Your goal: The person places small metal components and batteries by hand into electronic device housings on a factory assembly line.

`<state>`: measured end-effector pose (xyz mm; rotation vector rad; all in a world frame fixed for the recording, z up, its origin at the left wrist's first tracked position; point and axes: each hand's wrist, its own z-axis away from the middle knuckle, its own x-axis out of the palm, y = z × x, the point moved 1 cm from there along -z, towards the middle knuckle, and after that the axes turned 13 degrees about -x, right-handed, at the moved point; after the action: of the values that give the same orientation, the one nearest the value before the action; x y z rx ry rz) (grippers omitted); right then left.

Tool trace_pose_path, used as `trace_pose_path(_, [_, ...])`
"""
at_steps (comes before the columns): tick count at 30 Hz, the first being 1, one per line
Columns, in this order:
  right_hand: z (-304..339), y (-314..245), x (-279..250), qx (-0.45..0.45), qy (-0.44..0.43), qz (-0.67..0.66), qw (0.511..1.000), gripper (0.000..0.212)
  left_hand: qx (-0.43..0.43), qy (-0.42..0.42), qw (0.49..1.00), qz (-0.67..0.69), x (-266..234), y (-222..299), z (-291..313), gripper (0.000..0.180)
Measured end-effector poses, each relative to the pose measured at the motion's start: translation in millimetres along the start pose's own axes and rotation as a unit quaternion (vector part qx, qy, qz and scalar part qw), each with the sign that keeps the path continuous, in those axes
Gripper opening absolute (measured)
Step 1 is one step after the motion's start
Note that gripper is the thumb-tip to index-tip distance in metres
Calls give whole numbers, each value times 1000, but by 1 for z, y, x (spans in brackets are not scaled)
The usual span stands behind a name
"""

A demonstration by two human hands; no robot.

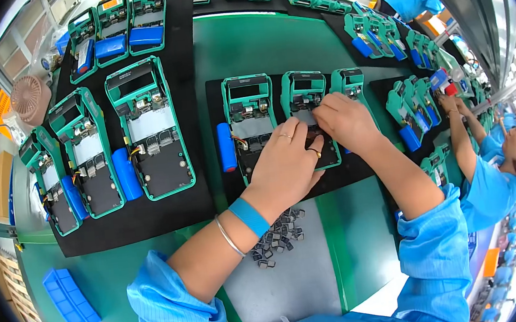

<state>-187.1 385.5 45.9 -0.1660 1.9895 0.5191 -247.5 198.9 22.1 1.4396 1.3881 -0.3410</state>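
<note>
Three green device housings lie open on a black mat in front of me, showing circuit parts and black inner panels. Over the middle housing [304, 85], my left hand [284, 167] reaches in from the left, fingers bent down into its interior. My right hand [349, 123] meets it from the right, fingertips pinched together. Whatever sits between the fingertips is hidden. Left of my hands is another housing [247, 93] with a blue battery pack [226, 147] wired beside it. The right-hand housing [348, 78] is partly covered by my right hand.
Small dark-and-silver parts [278, 237] lie heaped on a grey strip below my left wrist. More open housings [148, 125] with blue batteries [126, 175] fill the left mat. A blue divided tray [71, 301] sits at lower left. A co-worker [491, 168] works at the right.
</note>
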Motion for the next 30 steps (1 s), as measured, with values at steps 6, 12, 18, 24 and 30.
trace_pose_path(6, [-3,1,-2,-56,-61,41,996,15,-4,6,1000,-6,4,-2,0,54])
trace_pose_path(12, [-3,-3,-5,-56,-73,70,993,16,-3,13,1000,-12,4,-1,1,54])
trace_pose_path(18, [-11,-1,-2,-47,-96,66,992,13,-3,7,1000,-16,2,-1,1,54])
trace_pose_path(24, [-17,7,-8,37,-131,71,988,15,2,0,1000,-21,3,0,-2,52])
trace_pose_path(30, [-12,-26,-33,116,1,-45,992,9,9,21,1000,-18,4,-2,-1,49])
